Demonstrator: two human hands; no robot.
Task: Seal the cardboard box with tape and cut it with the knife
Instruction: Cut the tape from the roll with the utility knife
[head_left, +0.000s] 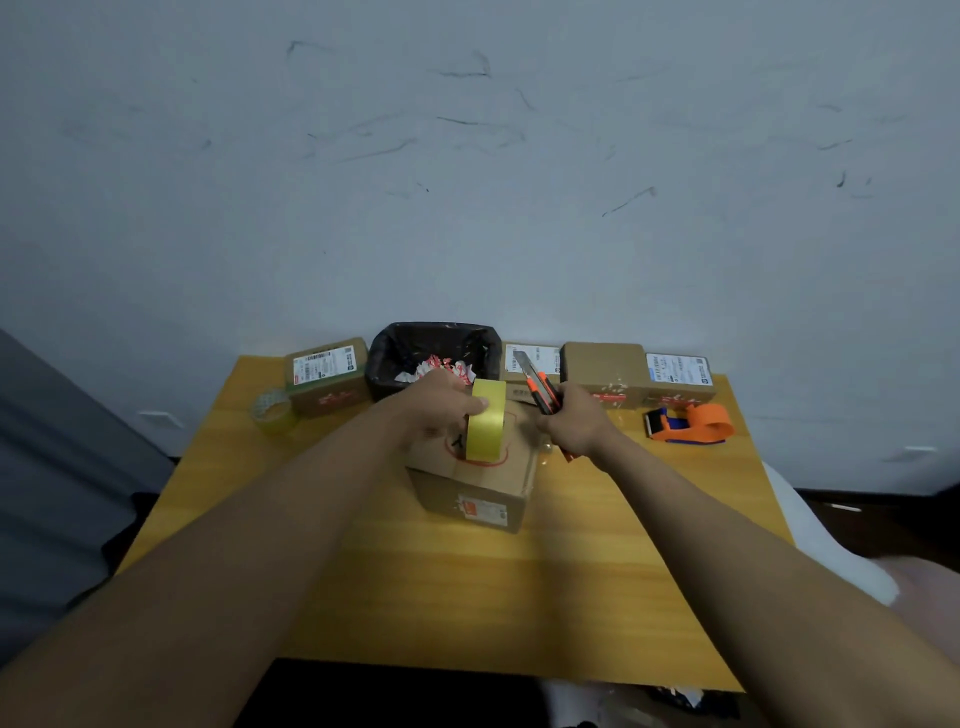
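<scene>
Yellow tape roll (486, 420) is standing on edge on top of the cardboard box (475, 480), with the left hand (441, 402) clamped on it, thumb lying across the roll's upper rim. Box is sitting mid-counter (426, 582), closed, red print on the lid and a label on its near face. Right hand (576, 421) is gripping the knife (537, 384), fingers wrapped tight around the orange-and-black handle; blade is extended and pointing up and away toward the wall, just right of the roll, not touching tape or box.

Along the counter's far edge, left to right: clear tape roll (274, 412), labelled carton (327, 375), black-lined bin (434, 353) holding crumpled red-and-white scraps, then 3 more cartons (605, 374) sitting side by side. Orange tape dispenser (691, 423) is lying near the right edge, well apart from the box. Both forearms are reaching in from the near side. Grey scuffed wall (467, 182) is running behind everything.
</scene>
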